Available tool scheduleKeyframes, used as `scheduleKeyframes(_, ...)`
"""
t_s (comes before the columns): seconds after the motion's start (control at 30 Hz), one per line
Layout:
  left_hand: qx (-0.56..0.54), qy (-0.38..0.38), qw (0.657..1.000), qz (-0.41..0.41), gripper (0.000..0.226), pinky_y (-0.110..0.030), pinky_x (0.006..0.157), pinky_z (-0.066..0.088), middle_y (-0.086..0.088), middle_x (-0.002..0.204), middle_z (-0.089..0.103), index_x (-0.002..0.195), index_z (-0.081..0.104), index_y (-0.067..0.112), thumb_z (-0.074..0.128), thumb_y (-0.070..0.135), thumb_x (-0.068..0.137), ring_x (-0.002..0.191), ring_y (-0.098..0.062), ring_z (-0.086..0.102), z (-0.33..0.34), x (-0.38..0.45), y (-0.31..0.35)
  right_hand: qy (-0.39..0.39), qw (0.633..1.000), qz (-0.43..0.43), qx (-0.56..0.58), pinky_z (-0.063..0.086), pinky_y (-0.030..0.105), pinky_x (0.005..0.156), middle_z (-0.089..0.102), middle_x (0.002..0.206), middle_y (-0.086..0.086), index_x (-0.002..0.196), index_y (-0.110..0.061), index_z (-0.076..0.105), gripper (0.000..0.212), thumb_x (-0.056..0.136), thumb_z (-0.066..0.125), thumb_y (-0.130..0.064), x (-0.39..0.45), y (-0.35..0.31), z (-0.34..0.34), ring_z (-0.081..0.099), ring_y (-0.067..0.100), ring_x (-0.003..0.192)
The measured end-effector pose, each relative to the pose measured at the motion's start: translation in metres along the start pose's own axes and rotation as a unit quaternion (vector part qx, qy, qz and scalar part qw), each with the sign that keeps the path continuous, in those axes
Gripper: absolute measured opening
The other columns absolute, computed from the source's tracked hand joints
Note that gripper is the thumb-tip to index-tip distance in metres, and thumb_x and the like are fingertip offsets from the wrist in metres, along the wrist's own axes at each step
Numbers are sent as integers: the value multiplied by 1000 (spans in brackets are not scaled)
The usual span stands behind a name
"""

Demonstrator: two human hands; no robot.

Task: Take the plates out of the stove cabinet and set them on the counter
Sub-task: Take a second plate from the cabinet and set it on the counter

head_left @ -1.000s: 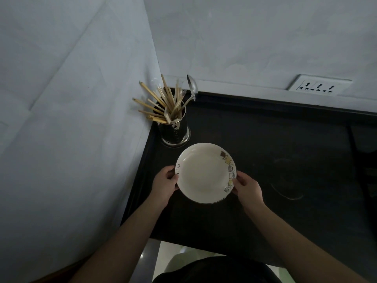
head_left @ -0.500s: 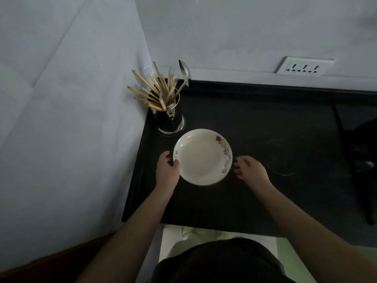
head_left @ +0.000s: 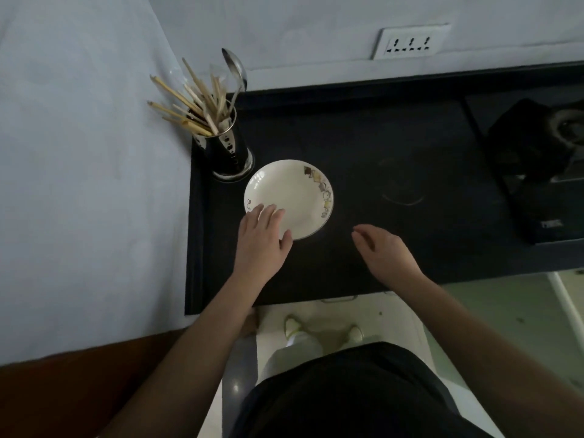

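Head | left hand open, fingers over plate rim | right hand open, empty

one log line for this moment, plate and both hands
plate: flat on counter, beside utensil holder | left hand: open, fingers over plate's near rim | right hand: open, clear of plate

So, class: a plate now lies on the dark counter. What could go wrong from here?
1. The plate lies close beside the utensil holder; a nudge might tip it.
2. The left hand overlaps the plate's rim and could drag it when lifting off.
3. The next plate might clip the stove.
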State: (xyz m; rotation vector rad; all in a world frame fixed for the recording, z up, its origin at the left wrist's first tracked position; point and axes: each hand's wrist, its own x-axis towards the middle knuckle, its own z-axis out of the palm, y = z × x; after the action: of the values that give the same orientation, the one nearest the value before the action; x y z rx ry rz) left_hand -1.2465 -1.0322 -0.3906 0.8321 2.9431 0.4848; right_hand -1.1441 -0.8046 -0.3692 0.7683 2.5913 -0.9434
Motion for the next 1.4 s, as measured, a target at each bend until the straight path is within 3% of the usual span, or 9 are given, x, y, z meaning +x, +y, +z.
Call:
scheduleKeyframes(0.13,49,-36,996,57,49,-50,116,29,-8,146,46,139,43,18,47,41,95,141,-28,34,-4,-16,18,36,993,-60,-97,43,34,99,54,139,-4,139,-27,44,49,96,44,-49,-36,14,5,50,15,126)
scheduleKeyframes(0.23,85,-42,993,75,53,-51,116,28,-9,152,41,143,38,20,44,44,96,144,-31,29,-7,-32,29,79,975,-96,-187,23,37,115,46,148,-1,143,-24,41,55,97,35,-53,-60,30,7,35,18,140)
scheduleKeyframes(0.33,121,-47,987,98,58,-52,116,28,-9,156,35,147,33,19,41,46,97,146,-32,25,-11,-50,45,113,962,-103,-225,11,38,116,40,152,3,145,-22,38,60,97,30,-56,-89,50,7,26,22,145)
scheduleKeyframes(0.53,119,-93,972,179,62,-45,119,16,-4,162,24,153,23,24,28,52,98,150,-25,13,-15,-96,93,125,967,-74,-209,14,42,119,41,152,6,147,-22,38,63,95,27,-56,-165,95,11,28,26,144)
scheduleKeyframes(0.93,105,-153,919,348,63,-46,120,1,1,165,7,156,2,30,21,52,100,151,-20,-3,9,-131,261,219,959,107,-146,16,46,119,44,149,8,150,-19,32,67,95,27,-57,-290,191,-11,30,30,143)
scheduleKeyframes(1.17,89,-188,839,503,65,-42,119,-9,3,166,-4,149,-18,36,18,54,99,150,-17,-10,43,-138,350,301,911,273,-72,9,41,121,37,154,3,150,-21,31,68,94,30,-58,-338,232,-19,22,24,147)
scheduleKeyframes(1.4,67,-207,755,618,64,-43,118,-8,1,166,1,155,-4,32,22,51,100,151,-18,-8,64,-145,441,325,852,407,-51,-3,38,120,24,160,2,153,-24,20,66,96,23,-58,-397,265,-15,10,22,150)
